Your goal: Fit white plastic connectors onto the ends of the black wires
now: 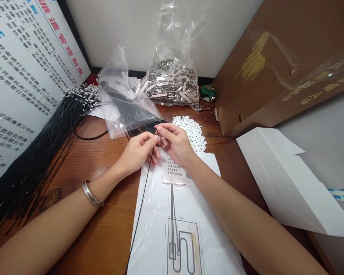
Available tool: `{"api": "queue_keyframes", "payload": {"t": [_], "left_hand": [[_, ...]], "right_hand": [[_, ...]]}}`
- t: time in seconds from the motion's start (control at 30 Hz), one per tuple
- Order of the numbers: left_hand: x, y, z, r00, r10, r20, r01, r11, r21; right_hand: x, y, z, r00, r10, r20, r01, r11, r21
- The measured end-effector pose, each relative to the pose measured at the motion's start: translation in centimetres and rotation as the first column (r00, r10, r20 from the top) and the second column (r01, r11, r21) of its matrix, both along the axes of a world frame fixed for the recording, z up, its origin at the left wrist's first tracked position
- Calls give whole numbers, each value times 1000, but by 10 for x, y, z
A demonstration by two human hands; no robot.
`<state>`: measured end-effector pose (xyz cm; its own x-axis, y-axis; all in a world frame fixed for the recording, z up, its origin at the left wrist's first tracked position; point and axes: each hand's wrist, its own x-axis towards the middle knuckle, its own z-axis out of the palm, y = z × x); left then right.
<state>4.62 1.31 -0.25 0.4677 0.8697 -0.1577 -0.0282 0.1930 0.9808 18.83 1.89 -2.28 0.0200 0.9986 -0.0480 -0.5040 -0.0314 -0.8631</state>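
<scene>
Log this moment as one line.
left hand: pinching thin black wire; right hand: alongside at same wire, hold unclear; beyond: heap of small white pieces; below: white printed paper sheet

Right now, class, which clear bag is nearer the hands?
The left bag, its lower edge close behind the left hand; the other bag, holding metal pieces, stands farther back.

On the counter (111, 233) before me lies a sheet (151, 217), and the wire (143, 194) between my fingers (166, 132) trails down over its left side. Just behind my hands a plastic bag (117, 95) overlaps some wires (143, 128), with loose connectors (195, 133) to their right and bagged metal strips (172, 84) farther back. A wire bundle (46, 149) lies far left, a box (272, 61) right.
</scene>
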Motion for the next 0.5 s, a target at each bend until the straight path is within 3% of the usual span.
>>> {"api": "queue_keyframes", "payload": {"t": [0.17,0.33,0.5], "left_hand": [[-3,3,3,998,-8,57,14,994,-108],[-5,6,2,976,-24,214,63,983,-175],[-5,7,0,954,-78,288,154,956,-251]], "right_hand": [[2,0,0,1000,6,-20,-6,1000,-14],[3,0,1,997,54,-46,-54,998,15],[5,0,0,991,104,-80,-101,994,45]]}}
